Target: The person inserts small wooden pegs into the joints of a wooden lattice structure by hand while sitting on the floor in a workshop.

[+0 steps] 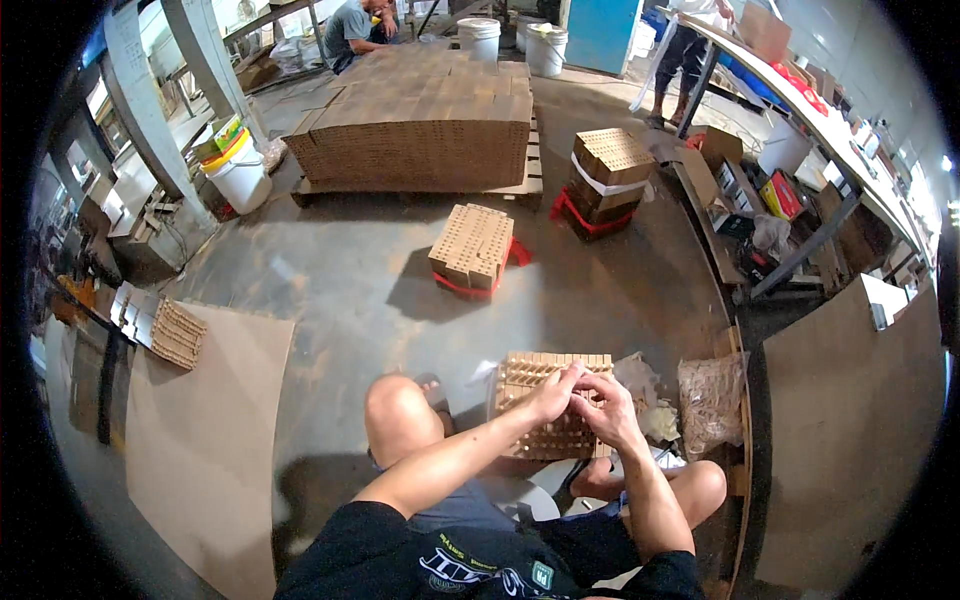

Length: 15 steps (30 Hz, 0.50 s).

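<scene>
Between my knees stands a block of light brown wooden pieces [515, 365], with rows of small pale pegs [520, 378] sticking up from its top. My left hand [552, 394] is above the middle of it, thumb and fingers closed together. Close against it, my right hand [606, 408] has its fingers bent in toward the left fingertips. Whatever the fingers pinch is too small or too covered to make out. Both hands hide part of the pegged top.
A clear bag of light brown pieces [711, 405] lies right of the block. Ahead stand two strapped stacks of drilled pieces, one nearer [472, 245] and one farther right [608, 165]. Behind them is a loaded pallet [410, 155]. A workbench [800, 95] runs along the right. Two people are farther back.
</scene>
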Each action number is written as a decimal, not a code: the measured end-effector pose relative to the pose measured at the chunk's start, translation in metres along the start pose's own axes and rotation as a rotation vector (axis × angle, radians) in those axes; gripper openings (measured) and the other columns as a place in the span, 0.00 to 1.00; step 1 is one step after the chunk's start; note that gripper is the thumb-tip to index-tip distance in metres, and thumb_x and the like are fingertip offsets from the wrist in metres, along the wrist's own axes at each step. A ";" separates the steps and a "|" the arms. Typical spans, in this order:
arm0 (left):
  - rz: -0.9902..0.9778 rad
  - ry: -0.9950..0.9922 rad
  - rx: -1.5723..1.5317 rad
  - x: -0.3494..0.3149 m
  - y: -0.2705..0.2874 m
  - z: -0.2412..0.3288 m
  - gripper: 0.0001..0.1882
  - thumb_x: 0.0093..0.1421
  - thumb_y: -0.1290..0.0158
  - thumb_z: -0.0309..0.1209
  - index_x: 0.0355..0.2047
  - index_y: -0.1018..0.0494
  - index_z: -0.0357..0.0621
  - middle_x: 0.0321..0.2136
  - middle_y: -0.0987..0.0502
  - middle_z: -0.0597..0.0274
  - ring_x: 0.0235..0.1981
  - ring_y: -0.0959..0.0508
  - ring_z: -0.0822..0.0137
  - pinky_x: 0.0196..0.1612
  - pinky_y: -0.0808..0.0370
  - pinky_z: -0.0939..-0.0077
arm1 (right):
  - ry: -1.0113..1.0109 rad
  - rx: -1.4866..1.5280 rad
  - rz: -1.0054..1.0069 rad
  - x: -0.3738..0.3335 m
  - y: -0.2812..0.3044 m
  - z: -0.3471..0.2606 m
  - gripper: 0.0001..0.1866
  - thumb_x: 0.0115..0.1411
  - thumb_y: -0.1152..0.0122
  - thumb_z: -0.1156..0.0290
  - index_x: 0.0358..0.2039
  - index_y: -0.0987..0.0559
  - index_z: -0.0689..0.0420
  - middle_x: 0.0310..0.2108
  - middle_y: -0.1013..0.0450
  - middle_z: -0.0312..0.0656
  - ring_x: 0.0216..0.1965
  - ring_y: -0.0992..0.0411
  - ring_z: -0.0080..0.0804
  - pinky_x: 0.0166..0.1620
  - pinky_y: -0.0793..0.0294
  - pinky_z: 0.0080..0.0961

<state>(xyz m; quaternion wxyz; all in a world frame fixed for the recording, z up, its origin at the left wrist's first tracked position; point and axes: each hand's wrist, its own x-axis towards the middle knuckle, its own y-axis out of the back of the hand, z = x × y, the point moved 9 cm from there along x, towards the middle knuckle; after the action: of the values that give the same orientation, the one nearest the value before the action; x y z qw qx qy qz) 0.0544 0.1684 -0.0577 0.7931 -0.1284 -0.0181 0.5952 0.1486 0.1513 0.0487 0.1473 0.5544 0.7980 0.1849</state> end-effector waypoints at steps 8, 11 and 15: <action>-0.015 0.089 -0.002 -0.005 -0.007 0.025 0.30 0.77 0.69 0.47 0.51 0.24 0.35 0.47 0.20 0.55 0.50 0.23 0.63 0.58 0.29 0.66 | 0.204 -0.124 0.074 -0.001 0.009 -0.009 0.11 0.58 0.30 0.66 0.38 0.17 0.58 0.42 0.20 0.46 0.45 0.21 0.40 0.49 0.22 0.36; -0.039 -0.019 0.033 0.000 -0.007 0.029 0.26 0.77 0.67 0.43 0.48 0.23 0.36 0.46 0.20 0.56 0.48 0.23 0.64 0.57 0.28 0.67 | -0.071 0.038 0.091 0.000 0.013 0.014 0.11 0.57 0.30 0.67 0.38 0.17 0.59 0.40 0.20 0.45 0.44 0.21 0.36 0.48 0.22 0.33; 0.023 -0.068 0.090 0.001 -0.001 0.008 0.26 0.77 0.65 0.45 0.48 0.24 0.35 0.42 0.19 0.53 0.43 0.20 0.64 0.53 0.26 0.68 | -0.067 0.027 0.045 -0.003 0.003 0.015 0.12 0.57 0.30 0.69 0.41 0.17 0.59 0.40 0.19 0.44 0.44 0.21 0.32 0.48 0.22 0.30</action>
<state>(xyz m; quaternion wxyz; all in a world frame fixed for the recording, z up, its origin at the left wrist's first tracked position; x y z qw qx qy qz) 0.0541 0.1709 -0.0498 0.7899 -0.0726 -0.0169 0.6087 0.1587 0.1517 0.0370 0.1621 0.5799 0.7824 0.1589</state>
